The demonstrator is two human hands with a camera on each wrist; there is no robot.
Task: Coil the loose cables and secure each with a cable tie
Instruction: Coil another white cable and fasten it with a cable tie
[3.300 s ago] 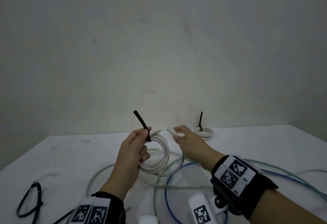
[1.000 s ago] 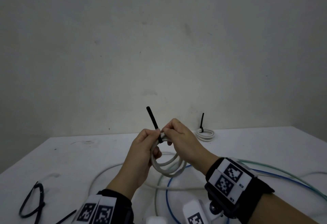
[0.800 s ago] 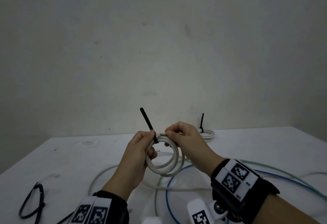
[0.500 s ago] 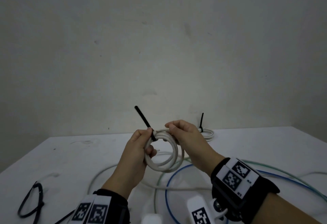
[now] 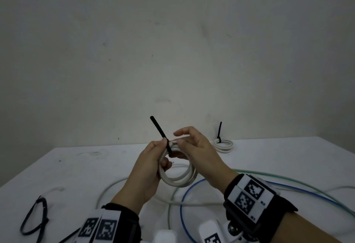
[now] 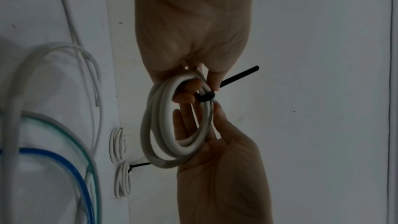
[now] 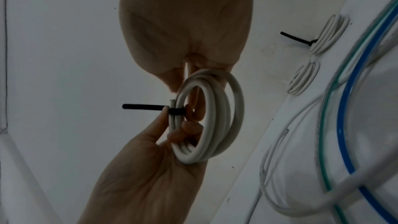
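Left hand (image 5: 151,164) fingers curled gripping white coil (image 5: 178,177) mid-air over surface, black tie (image 5: 163,137) at coil's 11 o'clock; right hand (image 5: 199,158) loosely pinching beside—cinch snug, keep loops stacked.

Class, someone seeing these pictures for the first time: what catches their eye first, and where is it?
The white coil, held up at the centre by the left hand and right hand, with a black tie jutting from its top. Behind it, a tied coil lies by the wall; blue cable and green cable sprawl across the table.
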